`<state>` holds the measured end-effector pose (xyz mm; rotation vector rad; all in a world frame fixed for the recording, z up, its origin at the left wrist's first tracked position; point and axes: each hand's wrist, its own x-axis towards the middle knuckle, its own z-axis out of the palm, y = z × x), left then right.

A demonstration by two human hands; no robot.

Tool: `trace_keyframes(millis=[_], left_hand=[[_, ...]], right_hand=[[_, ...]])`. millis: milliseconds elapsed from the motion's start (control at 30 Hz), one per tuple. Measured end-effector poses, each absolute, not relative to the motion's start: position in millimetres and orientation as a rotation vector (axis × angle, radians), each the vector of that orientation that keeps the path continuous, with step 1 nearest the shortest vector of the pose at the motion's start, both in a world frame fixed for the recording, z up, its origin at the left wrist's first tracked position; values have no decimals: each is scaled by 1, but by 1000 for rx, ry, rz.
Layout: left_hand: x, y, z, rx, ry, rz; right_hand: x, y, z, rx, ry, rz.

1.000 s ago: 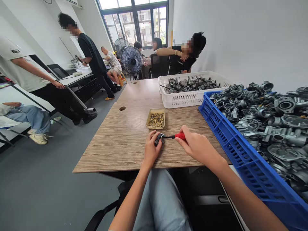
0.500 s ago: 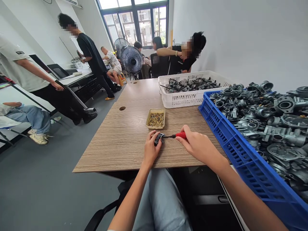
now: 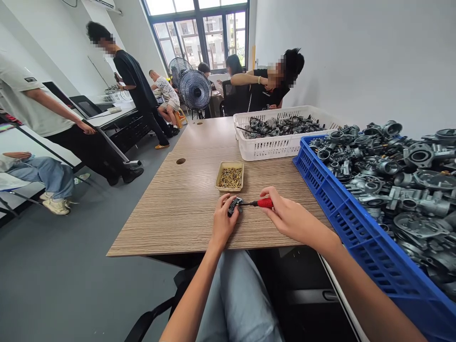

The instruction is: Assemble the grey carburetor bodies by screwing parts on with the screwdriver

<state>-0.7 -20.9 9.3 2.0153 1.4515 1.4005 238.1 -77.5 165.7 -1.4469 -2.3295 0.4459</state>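
Note:
My left hand [image 3: 223,221] grips a small dark metal part [image 3: 234,205] on the wooden table [image 3: 185,204], near its front edge. My right hand [image 3: 288,216] is closed around a red-handled screwdriver [image 3: 264,203]. Its thin shaft runs left and its tip touches the part. A small tan tray of brass screws [image 3: 230,177] sits just beyond both hands.
A blue crate [image 3: 352,223] heaped with grey cast metal parts fills the right side. A white basket [image 3: 281,142] of dark parts stands behind it. A person sits at the table's far end. More people, fans and desks occupy the left and back.
Both hands stay on the part and the screwdriver with almost no shift. The standing person at the left desk has raised their hands slightly.

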Motion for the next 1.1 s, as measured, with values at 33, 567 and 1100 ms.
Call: trace_keyframes(millis=[33,567,1100], left_hand=[[-1,-21,9,2017,1452,1399],[-1,-21,9,2009,1448,1405],[-1,-22,10,2023,1457,1408]], right_hand=[[239,-78,166,-1412,-2335,470],[235,-80,168,-1462,-2360,432],[227,-79,168,-1650,-2313,308]])
